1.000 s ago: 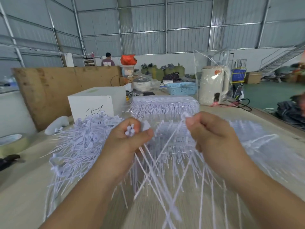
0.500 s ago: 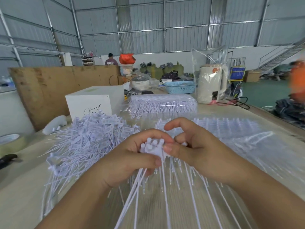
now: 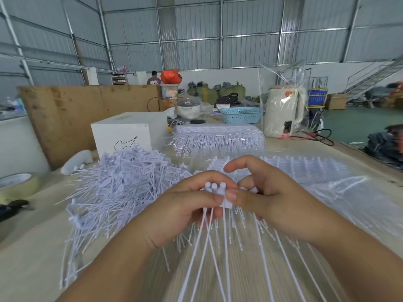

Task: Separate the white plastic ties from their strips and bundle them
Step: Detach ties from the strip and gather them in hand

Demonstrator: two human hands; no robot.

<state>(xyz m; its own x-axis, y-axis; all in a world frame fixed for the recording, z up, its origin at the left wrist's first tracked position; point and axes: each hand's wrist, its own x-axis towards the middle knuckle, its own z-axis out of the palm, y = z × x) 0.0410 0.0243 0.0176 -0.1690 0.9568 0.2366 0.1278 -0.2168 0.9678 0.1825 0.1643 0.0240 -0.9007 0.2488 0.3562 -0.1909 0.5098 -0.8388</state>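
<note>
Hands meet over the table w/ a small bunch of white ties point(image 3: 214, 190). Left hand point(image 3: 185, 205) grips the bunch by its heads, tails hanging toward the viewer; right hand point(image 3: 261, 192) pinches the tie nearest it, index finger raised. Step looks like adding a freed tie to the bunch. Next probably needs heads lined up. Loose pile point(image 3: 122, 184) lies left. Distant person's shirt point(image 3: 154, 81) reads "GOOD".

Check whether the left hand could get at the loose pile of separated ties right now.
Probably not yet: the left hand grips a small bunch of ties, so it is occupied. The loose pile itself lies uncovered on the table just left of that hand, with nothing between them.
</note>
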